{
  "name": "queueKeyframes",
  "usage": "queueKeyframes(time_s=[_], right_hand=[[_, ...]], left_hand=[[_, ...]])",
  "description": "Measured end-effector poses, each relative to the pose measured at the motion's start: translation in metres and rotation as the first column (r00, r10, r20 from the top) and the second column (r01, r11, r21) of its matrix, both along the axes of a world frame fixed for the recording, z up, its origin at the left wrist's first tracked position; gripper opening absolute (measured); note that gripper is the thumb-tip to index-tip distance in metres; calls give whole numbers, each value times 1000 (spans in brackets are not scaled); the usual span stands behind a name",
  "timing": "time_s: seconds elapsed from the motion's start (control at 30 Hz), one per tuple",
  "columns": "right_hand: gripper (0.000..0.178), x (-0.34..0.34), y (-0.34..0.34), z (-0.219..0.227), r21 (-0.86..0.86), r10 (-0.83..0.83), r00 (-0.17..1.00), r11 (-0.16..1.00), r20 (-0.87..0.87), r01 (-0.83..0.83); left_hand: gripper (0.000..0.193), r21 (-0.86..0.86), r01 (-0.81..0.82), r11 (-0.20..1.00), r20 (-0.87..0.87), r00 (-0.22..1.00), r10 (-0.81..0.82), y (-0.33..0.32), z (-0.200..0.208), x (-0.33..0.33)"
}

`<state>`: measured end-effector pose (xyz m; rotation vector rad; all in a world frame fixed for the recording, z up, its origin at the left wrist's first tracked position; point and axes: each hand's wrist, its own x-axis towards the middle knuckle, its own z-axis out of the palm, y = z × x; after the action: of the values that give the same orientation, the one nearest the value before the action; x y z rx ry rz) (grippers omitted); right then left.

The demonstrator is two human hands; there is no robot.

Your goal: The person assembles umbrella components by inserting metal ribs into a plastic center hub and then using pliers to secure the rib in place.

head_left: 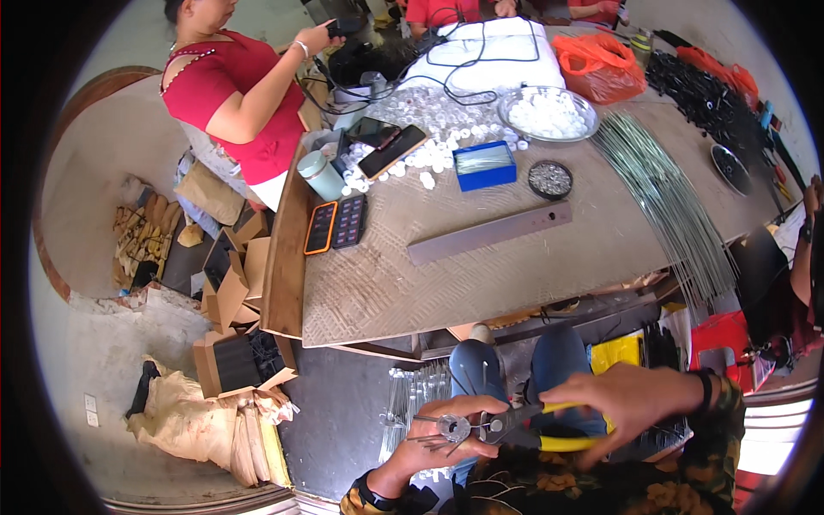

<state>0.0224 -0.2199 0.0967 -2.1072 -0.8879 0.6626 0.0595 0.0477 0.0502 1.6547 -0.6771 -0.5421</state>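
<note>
My left hand (433, 439) is closed round a small, clear-looking round hub (453, 427) with several thin metal rods sticking out of it, above my lap. My right hand (631, 402) grips a pair of pliers (565, 444) by its yellow handles. The handles are spread apart, and the dark jaws point left, close beside the hub. Whether the jaws touch a rod I cannot tell. Below my left hand, a bundle of thin metal rods (403, 399) lies beside my legs.
The table (369, 296) ahead bears a long metal bar (489, 233), a blue box of thin pins (485, 166), a round dish of small metal parts (550, 179), a bowl of white pieces (554, 114) and long rods (665, 189). A person (232, 94) stands at the far left.
</note>
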Motion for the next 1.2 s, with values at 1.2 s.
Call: queueKeyframes(time_s=[1.2], right_hand=[[33, 2, 37, -47, 36, -200, 601, 961, 773, 274]], left_hand=[[56, -269, -284, 920, 92, 944, 318, -1, -20, -2]])
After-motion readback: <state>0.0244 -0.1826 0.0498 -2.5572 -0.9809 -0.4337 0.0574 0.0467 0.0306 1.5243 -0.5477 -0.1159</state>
